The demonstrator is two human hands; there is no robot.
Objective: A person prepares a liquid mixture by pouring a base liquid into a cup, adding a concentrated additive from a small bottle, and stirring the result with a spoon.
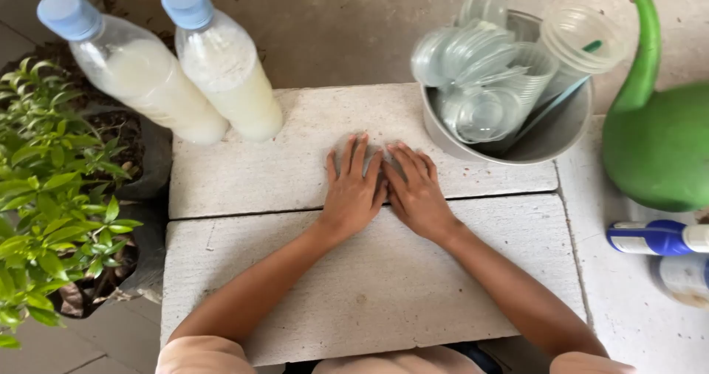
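My left hand (353, 189) and my right hand (415, 191) lie flat, palms down, side by side and touching on the pale stone slabs (244, 175). Neither hand holds anything; the fingers are spread slightly. At the back left of the far slab stand two clear plastic bottles with blue caps, one (133, 67) left of the other (225, 62), both filled with a milky white liquid. At the back right sits a grey metal bowl (557, 134) holding several clear plastic cups and dome lids (484, 67), just beyond my right hand's fingertips.
A green watering can (653, 134) stands at the right. Below it lie a blue and white bottle (653, 237) and a round white container (687, 278). Potted leafy green plants (52, 197) crowd the left edge. Concrete floor lies behind the slabs.
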